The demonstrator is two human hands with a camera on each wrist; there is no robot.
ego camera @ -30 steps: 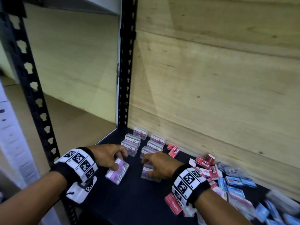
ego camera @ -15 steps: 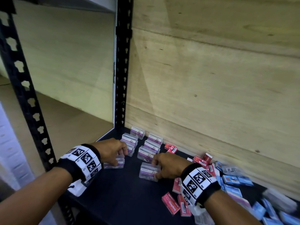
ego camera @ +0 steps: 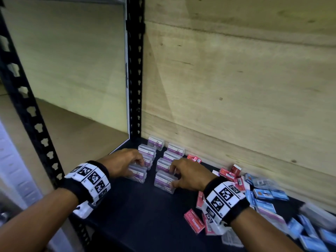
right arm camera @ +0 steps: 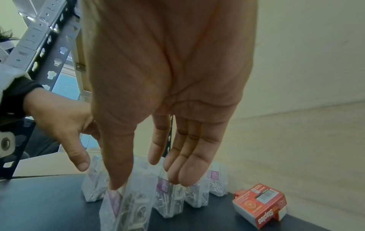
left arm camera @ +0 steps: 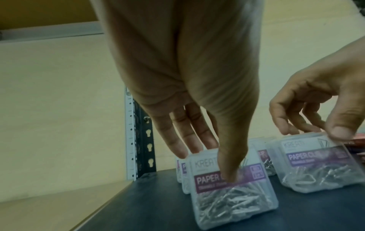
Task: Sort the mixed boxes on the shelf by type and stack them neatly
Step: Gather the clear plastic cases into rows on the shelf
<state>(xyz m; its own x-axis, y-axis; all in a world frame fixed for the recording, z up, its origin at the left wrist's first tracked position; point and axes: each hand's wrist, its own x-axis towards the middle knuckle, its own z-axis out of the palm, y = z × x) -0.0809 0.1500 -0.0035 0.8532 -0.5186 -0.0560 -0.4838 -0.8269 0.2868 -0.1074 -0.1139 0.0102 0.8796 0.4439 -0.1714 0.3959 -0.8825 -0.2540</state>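
Clear paper clip boxes with purple labels stand on edge in two rows [ego camera: 170, 155] at the shelf's back left. My left hand [ego camera: 137, 168] pinches the front box of the left row [ego camera: 136, 174], thumb on its label [left arm camera: 230, 175] and fingers behind it. That box [left arm camera: 233, 197] stands upright on the dark shelf. My right hand [ego camera: 173, 176] pinches the front box of the right row [ego camera: 164, 181] by its top edge, thumb in front and fingers [right arm camera: 183, 171] behind. From the right wrist this box [right arm camera: 128, 209] appears edge-on.
Red staples boxes [ego camera: 193, 220] and blue boxes [ego camera: 265, 206] lie mixed on the right of the black shelf [ego camera: 145, 215]. One red staples box [right arm camera: 260, 204] lies near the right row. A black slotted upright [ego camera: 135, 88] and a wooden back panel [ego camera: 236, 106] close off the back.
Both hands have carried their paper clip boxes back toward the rows. The left box, lying flat a second ago, now stands on edge at the front of its row.
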